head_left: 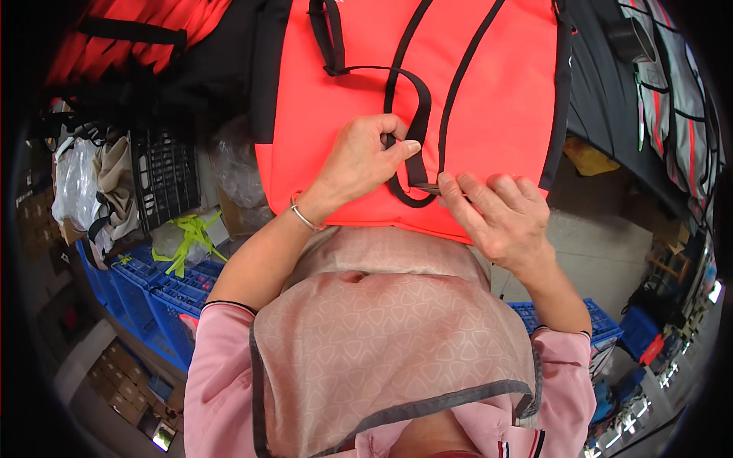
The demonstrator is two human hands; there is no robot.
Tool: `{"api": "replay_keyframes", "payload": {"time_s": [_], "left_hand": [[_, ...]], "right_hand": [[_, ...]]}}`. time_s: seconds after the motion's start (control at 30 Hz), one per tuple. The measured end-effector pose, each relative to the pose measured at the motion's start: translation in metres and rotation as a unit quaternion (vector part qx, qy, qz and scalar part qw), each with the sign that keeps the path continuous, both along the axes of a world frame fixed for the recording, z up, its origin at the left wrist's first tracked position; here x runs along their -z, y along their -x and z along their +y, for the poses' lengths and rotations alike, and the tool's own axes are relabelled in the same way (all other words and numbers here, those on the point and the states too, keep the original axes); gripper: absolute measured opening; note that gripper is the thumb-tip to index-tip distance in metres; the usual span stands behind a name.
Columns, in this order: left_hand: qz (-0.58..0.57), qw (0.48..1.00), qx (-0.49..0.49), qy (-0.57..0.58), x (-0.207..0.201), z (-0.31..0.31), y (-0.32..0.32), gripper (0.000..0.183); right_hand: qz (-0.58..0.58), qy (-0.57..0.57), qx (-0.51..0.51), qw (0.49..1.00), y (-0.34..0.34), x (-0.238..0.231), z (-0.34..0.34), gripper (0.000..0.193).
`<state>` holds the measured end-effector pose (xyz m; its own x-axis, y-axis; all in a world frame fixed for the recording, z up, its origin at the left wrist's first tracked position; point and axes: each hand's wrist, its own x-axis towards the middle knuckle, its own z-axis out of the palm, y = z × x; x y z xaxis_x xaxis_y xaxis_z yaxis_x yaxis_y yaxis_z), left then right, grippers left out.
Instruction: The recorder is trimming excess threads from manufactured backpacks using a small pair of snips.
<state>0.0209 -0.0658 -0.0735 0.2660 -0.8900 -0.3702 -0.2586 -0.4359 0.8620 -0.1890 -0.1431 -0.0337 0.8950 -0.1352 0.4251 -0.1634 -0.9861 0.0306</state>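
Note:
A bright red-orange bag with black side panels lies in front of me. A narrow black webbing strap runs from a buckle at the upper left of the bag and loops down its middle. My left hand is closed in a pinch on this strap, thumb on top. Beside it, my right hand is closed round small metal snips; only their thin pointed blades show, touching the strap near its lower loop. The rest of the snips is hidden under my fingers.
Blue plastic crates stand at my left, with yellow-green strips on top. Behind them are a black crate and clear plastic wrap. Grey bag pieces hang at the far right. More red-and-black fabric lies at the upper left.

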Motion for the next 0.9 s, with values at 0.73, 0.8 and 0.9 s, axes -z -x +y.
{"api": "replay_keyframes", "payload": {"time_s": [0.73,0.8,0.9], "left_hand": [[0.016,1.000,-0.010,-0.001,0.004,-0.003,0.001,0.020],[0.009,1.000,-0.010,0.008,0.004,-0.003,0.001,0.020],[-0.001,0.999,-0.001,-0.037,0.003,-0.004,0.000,0.019]], "right_hand": [[0.044,0.010,-0.099,0.994,-0.021,0.000,-0.009,0.016],[0.038,0.026,-0.115,0.992,-0.024,0.000,-0.011,0.014],[0.051,0.020,-0.140,0.989,-0.028,0.001,-0.015,0.013]]}}
